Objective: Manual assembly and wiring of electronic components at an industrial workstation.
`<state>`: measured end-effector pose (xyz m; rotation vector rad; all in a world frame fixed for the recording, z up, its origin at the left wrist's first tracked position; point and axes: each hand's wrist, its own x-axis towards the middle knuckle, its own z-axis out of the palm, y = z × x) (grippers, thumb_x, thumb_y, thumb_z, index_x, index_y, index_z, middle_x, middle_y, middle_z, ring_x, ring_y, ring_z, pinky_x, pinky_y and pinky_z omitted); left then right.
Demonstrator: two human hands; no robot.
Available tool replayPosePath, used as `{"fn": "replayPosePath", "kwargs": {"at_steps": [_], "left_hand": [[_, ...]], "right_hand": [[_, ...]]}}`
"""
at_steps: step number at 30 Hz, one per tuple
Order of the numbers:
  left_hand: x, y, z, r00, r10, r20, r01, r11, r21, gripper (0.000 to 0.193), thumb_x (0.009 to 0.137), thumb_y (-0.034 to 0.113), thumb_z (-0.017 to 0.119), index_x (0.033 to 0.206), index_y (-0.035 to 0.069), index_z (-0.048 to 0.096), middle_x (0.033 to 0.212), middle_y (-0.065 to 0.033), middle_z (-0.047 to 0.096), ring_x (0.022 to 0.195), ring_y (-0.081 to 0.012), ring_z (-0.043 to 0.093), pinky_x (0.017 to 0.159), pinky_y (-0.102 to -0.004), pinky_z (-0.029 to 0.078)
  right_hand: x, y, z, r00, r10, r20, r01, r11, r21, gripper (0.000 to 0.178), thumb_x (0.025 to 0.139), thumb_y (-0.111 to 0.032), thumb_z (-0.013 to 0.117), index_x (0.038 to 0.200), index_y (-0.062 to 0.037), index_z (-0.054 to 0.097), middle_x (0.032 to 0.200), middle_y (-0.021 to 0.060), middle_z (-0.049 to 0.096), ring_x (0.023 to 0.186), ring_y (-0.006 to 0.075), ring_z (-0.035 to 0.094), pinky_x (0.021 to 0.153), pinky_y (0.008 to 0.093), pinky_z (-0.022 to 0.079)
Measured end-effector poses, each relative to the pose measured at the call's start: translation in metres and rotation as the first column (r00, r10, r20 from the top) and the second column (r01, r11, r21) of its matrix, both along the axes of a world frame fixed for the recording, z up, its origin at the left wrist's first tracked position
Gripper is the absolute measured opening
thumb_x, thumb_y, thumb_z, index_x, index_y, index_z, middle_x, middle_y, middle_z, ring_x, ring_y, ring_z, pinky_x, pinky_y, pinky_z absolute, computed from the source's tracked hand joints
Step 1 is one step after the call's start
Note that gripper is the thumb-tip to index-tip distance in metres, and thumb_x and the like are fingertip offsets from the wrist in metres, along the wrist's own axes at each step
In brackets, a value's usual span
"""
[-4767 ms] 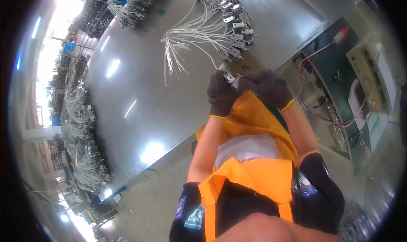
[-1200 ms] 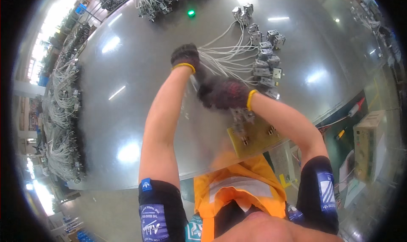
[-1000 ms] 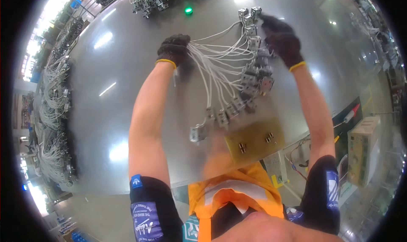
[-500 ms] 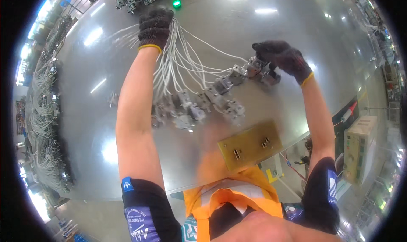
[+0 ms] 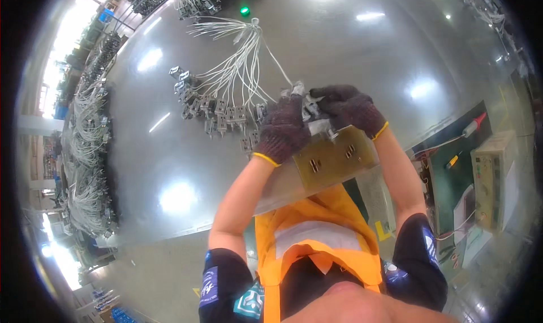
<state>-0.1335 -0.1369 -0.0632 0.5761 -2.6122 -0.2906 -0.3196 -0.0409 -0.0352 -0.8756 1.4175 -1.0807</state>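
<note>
Apron: bright orange cloth with a pale panel [image 5: 317,241], at 6 o'clock from the hands, 12 being straight away from the wearer.
Test board: flat yellow-brown rectangular board [image 5: 332,166] with two sets of small metal contacts, at 5 o'clock, lying at the table's near edge.
Left hand: in a dark knitted glove with a yellow cuff [image 5: 285,125], fingers curled closed around metal pieces that stick out past them.
Right hand: in a matching dark glove [image 5: 350,108], fingers bent against the same pieces; whether it pinches one, I cannot tell.
Worked pieces: silvery, box-shaped metal connectors [image 5: 320,126], blurred, between the hands just beyond the board's far edge; a white cable runs from them toward 11 o'clock.
Remaining connectors: grey metal boxes in a curved row [image 5: 226,113], at 9 o'clock on the smooth grey metal table [image 5: 186,159].
Cable bundle: thin white cables [image 5: 243,63] fanning from a gathered end near 11 o'clock.
Instrument: beige box with a control panel [image 5: 489,181], near 4 o'clock.
Lamp: small round green light [image 5: 244,11], at 11 o'clock, just beyond the gathered end.
Far stock: heaped white cables and dark connectors [image 5: 90,170], between 8 and 9 o'clock.
</note>
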Motion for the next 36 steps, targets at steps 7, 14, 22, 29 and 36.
{"fn": "replayPosePath", "kwargs": {"at_steps": [7,14,22,29,36], "left_hand": [[-0.01,0.011,0.036,0.889,0.134,0.438,-0.249,0.944,0.217,0.069,0.084,0.062,0.059,0.14,0.023,0.048,0.113,-0.0216,0.062,0.114,-0.0409,0.055,0.096,-0.0492,0.043],[-0.03,0.003,0.035,0.871,0.0,0.491,-0.199,0.914,0.353,0.068,0.085,0.063,0.056,0.131,0.013,0.056,0.119,-0.0208,0.063,0.112,-0.0391,0.059,0.095,-0.0487,0.046],[-0.037,0.015,0.061,0.81,0.141,0.569,-0.412,0.828,0.381,0.065,0.078,0.059,0.062,0.122,0.01,0.063,0.123,-0.0172,0.064,0.116,-0.0356,0.059,0.099,-0.0437,0.045],[-0.03,0.003,0.046,0.818,0.125,0.561,-0.358,0.875,0.327,0.057,0.081,0.053,0.063,0.114,0.007,0.066,0.12,-0.0169,0.065,0.113,-0.0342,0.061,0.095,-0.0421,0.047],[0.02,-0.008,-0.006,0.944,-0.033,0.328,-0.008,0.992,0.124,0.047,0.087,0.046,0.064,0.117,0.009,0.064,0.106,-0.0179,0.067,0.1,-0.0365,0.062,0.086,-0.0444,0.049]], "right_hand": [[0.001,0.047,-0.031,0.884,-0.167,-0.437,0.126,0.985,-0.121,0.049,0.088,-0.024,0.065,0.133,-0.006,0.057,0.113,0.0116,0.07,0.109,0.0211,0.064,0.097,0.0323,0.048],[0.056,0.076,-0.02,0.855,-0.068,-0.514,0.034,0.997,-0.075,0.052,0.086,-0.029,0.066,0.132,-0.0077,0.054,0.11,0.0136,0.07,0.097,0.0218,0.068,0.08,0.0368,0.052],[0.074,0.074,-0.023,0.661,-0.18,-0.728,0.126,0.984,-0.129,0.035,0.087,-0.035,0.055,0.112,-0.0107,0.061,0.102,0.0196,0.067,0.095,0.0414,0.062,0.08,0.0514,0.048],[0.068,0.069,-0.059,0.41,-0.235,-0.881,0.042,0.97,-0.239,0.036,0.091,-0.036,0.05,0.111,-0.01,0.064,0.098,0.0199,0.067,0.092,0.0405,0.063,0.08,0.0496,0.05],[0.069,0.05,-0.085,0.449,-0.267,-0.853,-0.021,0.951,-0.309,0.032,0.093,-0.034,0.049,0.106,-0.0115,0.067,0.098,0.0206,0.067,0.092,0.0406,0.063,0.08,0.0492,0.05]]}}
